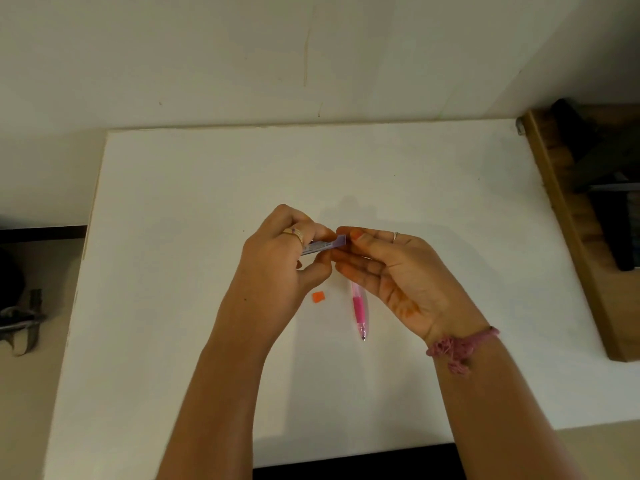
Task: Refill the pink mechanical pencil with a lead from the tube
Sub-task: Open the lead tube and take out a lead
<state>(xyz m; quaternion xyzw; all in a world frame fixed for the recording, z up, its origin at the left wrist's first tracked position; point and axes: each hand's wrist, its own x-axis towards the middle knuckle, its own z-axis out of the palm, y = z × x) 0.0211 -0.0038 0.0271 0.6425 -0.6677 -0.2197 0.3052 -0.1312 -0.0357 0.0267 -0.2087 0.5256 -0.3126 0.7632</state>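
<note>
- Left hand (277, 268) clamped around lead tube (323, 244), held above the white table (173, 237).
- Right hand (398, 275) pinches the tube's purple end with its fingertips (356, 236).
- Pink mechanical pencil (359, 311) lies on the table below the right hand, tip toward the person.
- Small orange piece (318, 296) just left of it.

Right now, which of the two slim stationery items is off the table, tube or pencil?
The purple lead tube: the left hand holds it above the table, right hand fingertips at its cap end. The pink mechanical pencil lies flat beside a small orange piece.
</note>
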